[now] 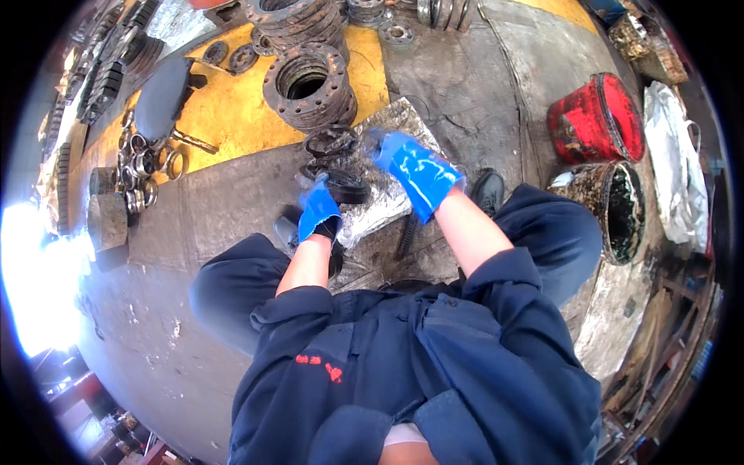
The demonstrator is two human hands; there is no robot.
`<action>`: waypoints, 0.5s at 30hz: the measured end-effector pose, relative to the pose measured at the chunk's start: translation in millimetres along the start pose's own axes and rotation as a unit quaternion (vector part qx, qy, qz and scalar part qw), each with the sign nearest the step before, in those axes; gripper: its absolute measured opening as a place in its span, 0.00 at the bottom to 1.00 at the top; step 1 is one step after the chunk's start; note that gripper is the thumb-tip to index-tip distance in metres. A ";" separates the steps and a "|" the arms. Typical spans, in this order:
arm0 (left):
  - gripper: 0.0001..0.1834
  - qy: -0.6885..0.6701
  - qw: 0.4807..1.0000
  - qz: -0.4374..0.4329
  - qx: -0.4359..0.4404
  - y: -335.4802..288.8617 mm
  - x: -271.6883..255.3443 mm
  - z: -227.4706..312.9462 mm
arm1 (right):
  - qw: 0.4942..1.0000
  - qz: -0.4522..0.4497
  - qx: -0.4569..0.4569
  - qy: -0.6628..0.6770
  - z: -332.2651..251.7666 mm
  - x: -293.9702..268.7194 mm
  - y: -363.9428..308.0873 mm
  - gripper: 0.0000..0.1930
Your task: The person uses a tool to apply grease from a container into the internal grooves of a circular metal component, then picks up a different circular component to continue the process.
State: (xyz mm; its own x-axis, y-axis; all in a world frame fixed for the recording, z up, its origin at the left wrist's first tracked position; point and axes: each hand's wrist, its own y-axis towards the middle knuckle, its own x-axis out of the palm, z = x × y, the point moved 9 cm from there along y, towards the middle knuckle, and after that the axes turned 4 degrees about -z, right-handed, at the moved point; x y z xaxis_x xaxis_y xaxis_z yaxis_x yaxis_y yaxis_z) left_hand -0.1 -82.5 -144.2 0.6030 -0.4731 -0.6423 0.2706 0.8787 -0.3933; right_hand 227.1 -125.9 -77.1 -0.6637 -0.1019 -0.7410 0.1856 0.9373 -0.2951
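My left hand, in a blue glove, is at the left edge of a black ring-shaped part. Its fingers appear closed on that edge, though they are partly blurred. My right hand, also gloved in blue, hovers to the right over a crumpled silvery sheet. Its fingers look bunched, and a greyish blur at their tips hides what they hold, if anything. A second dark, greasy ring lies just beyond the black one. The sheet lies on the floor between my feet.
Rusty flanges stand stacked just ahead. To the left are a dark stool-like seat, several metal rings and a metal block. A red bucket, a stained bucket and a white sack stand at the right.
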 end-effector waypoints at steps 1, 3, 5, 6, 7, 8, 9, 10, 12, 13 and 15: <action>0.24 -0.111 0.991 -0.007 -0.067 -17.7 -8.3 19.5 | 1.000 0.014 0.005 0.011 3.8 -8.3 -4.1 0.23; 0.22 -0.317 0.945 -0.009 -0.084 -11.1 2.6 4.2 | 1.000 0.023 0.015 0.015 11.7 -9.3 -19.9 0.22; 0.18 -0.350 0.937 -0.007 0.007 -3.3 -1.1 -0.6 | 0.998 -0.025 0.055 -0.002 18.3 -5.2 -38.6 0.20; 0.17 -0.365 0.929 -0.022 0.053 -4.9 3.8 6.0 | 0.998 0.002 0.060 0.012 47.9 14.1 -47.3 0.18; 0.18 -0.284 0.955 -0.059 0.067 -3.5 10.5 22.7 | 0.997 0.035 0.071 0.023 97.8 50.8 -53.5 0.17; 0.20 -0.206 0.971 -0.079 0.090 -3.4 7.7 35.9 | 0.995 0.070 0.067 0.027 122.4 64.3 -55.8 0.16; 0.21 -0.132 0.982 -0.105 0.088 2.7 5.8 40.5 | 0.993 0.005 0.111 0.030 129.0 78.6 -70.6 0.18; 0.21 -0.057 0.986 -0.130 0.087 4.1 9.1 44.3 | 0.985 -0.061 0.155 0.034 127.4 85.9 -89.7 0.20; 0.27 -0.100 0.981 -0.146 0.084 -8.3 6.8 60.8 | 0.978 -0.123 0.160 0.048 148.8 121.1 -94.3 0.19; 0.27 -0.120 0.982 -0.136 0.046 -14.9 -0.7 68.8 | 0.972 -0.146 0.175 0.049 149.6 123.0 -98.8 0.18; 0.28 -0.128 0.988 -0.080 -0.014 -5.1 -7.8 45.1 | 0.958 -0.159 0.229 0.063 138.1 111.3 -107.6 0.16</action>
State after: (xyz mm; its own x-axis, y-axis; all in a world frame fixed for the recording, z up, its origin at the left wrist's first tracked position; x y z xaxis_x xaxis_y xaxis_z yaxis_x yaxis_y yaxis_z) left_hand 27.6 -80.5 -107.6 0.7248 -0.5719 -0.3842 0.3601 0.7898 -0.4964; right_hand 233.3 -284.2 -211.1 -0.8168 -0.2895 -0.4991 0.2388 0.6179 -0.7491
